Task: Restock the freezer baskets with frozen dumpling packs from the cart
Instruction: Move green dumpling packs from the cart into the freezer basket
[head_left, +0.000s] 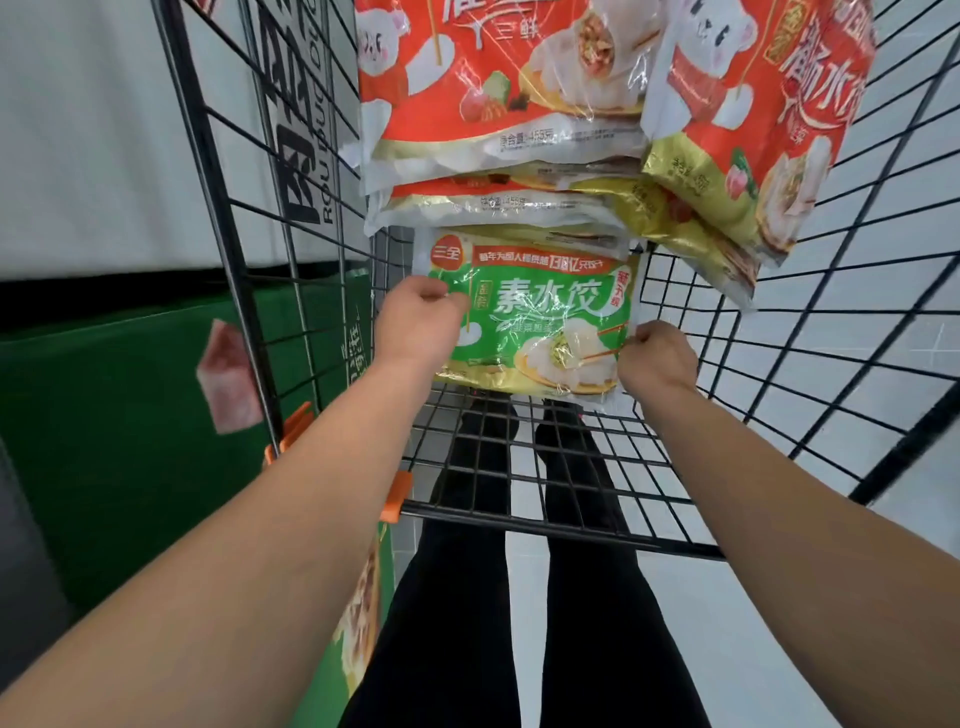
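**Both hands on the green pack**

A green plastic dumpling pack (540, 322) lies on the black wire cart (519, 467) floor, under stacked red plastic dumpling packs (498, 93). The left hand (415, 322) pinches its left edge; the right hand (657, 358) grips its right edge with curled fingers.

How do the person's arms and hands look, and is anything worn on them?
Both forearms are bare, with no sleeve in view. The left hand and the right hand wear no gloves, and no watch, bracelet or ring shows on them. The fingers are mostly hidden from the camera.
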